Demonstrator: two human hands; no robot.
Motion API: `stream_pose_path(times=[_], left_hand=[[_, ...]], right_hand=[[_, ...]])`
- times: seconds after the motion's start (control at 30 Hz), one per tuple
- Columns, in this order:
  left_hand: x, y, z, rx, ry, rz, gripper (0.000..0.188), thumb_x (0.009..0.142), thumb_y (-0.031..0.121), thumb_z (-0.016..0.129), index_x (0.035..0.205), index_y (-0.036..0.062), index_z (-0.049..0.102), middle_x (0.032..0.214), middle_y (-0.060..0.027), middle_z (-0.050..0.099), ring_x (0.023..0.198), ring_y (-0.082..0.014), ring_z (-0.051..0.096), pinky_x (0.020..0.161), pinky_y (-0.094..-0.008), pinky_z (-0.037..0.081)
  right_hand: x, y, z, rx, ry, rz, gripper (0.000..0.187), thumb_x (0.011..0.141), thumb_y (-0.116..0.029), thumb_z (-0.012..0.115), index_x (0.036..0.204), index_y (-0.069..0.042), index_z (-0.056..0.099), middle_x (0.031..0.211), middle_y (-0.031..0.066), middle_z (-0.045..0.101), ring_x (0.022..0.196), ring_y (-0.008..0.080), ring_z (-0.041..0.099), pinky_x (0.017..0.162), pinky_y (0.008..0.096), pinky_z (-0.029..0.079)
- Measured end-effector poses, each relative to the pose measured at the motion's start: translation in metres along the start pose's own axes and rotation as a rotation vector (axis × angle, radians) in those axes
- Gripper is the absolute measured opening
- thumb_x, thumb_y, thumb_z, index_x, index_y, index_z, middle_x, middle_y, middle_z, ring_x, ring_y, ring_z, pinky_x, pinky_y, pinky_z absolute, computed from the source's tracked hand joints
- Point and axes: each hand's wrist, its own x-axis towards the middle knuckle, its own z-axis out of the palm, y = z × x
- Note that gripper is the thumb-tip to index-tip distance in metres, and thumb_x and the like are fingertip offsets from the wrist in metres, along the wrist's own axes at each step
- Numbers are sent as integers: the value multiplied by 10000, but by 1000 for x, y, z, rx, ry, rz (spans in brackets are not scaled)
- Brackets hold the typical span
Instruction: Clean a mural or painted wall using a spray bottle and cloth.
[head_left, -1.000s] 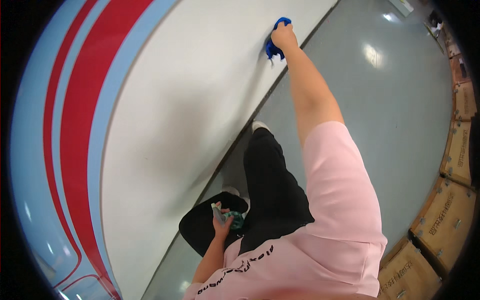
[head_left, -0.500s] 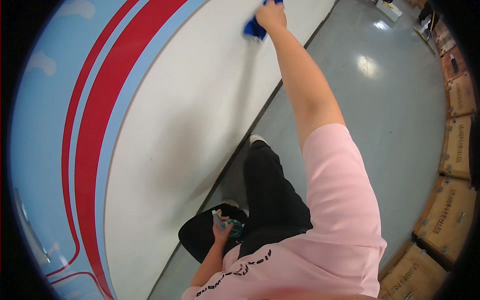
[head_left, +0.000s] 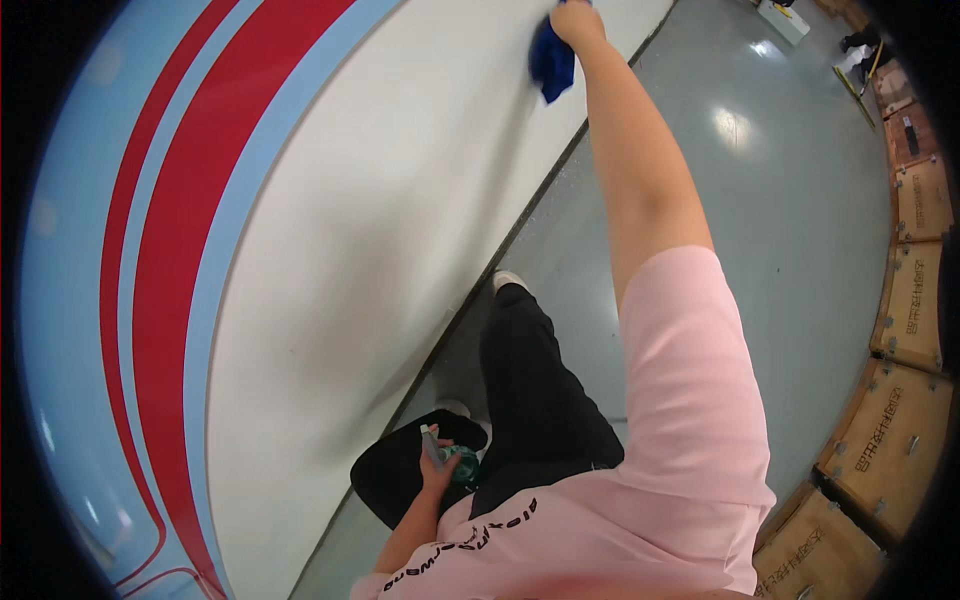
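Observation:
My right arm reaches far out along a white wall panel (head_left: 310, 290). At its end my right hand (head_left: 578, 24) is closed around a dark blue cloth (head_left: 553, 62), which hangs blurred against the white surface. Down by my lap, my left hand (head_left: 436, 470) grips a spray bottle (head_left: 464, 465) with a grey trigger head and a see-through green body. The bottle is partly covered by my fingers. My bent knee in black trousers lies just behind it.
A curved red stripe (head_left: 165, 280) and light blue panels border the white surface on the left. The grey floor (head_left: 780, 300) lies to the right, with wooden crates (head_left: 890, 440) along its edge. A person's dark-clothed legs and a long-handled tool (head_left: 855, 95) show at the far right.
My right hand has moved to the right with the blue cloth, which now hangs lower from it. My left hand still holds the spray bottle in nearly the same place.

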Motion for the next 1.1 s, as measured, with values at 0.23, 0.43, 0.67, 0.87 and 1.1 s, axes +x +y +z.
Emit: stream_pose_path(times=[0.23, 0.43, 0.67, 0.87, 1.1], left_hand=[[-9, 13, -12, -26, 21, -39, 725, 628, -27, 639, 1269, 90, 323, 879, -56, 536, 876, -173, 529, 804, -313, 411], [-5, 27, 1, 53, 17, -33, 717, 629, -14, 639, 1267, 89, 328, 862, -50, 543, 866, -167, 535, 810, -305, 409], [-3, 31, 6, 163, 46, -2, 697, 629, 26, 649, 1257, 91, 351, 855, -69, 574, 829, -179, 565, 772, -303, 436], [-2, 42, 10, 155, 15, -16, 691, 633, 24, 649, 1256, 96, 357, 859, -74, 579, 831, -185, 570, 768, -300, 438], [-3, 44, 11, 169, 16, -7, 708, 631, 11, 653, 1263, 99, 347, 870, -74, 576, 855, -188, 566, 785, -307, 432]], right_hand=[[-21, -102, -63, -159, 113, -492, 254, 781, -138, 431, 745, 45, 602, 946, 239, 521, 864, 355, 506, 829, 427, 401], [20, -111, -92, 232, 202, 42, 253, 770, -130, 409, 881, 28, 572, 954, 277, 542, 928, 419, 517, 754, 425, 467], [-25, -99, -24, 190, 54, 220, 260, 772, -109, 425, 949, 34, 551, 1033, 254, 502, 827, 404, 564, 755, 416, 468], [-213, -137, -49, 331, -230, -113, 374, 757, -91, 444, 1106, 38, 415, 986, 352, 398, 712, 416, 533, 623, 470, 462], [-196, -149, -58, 310, -193, -3, 427, 756, -110, 448, 1156, 27, 390, 1037, 281, 405, 780, 403, 541, 659, 460, 468]])
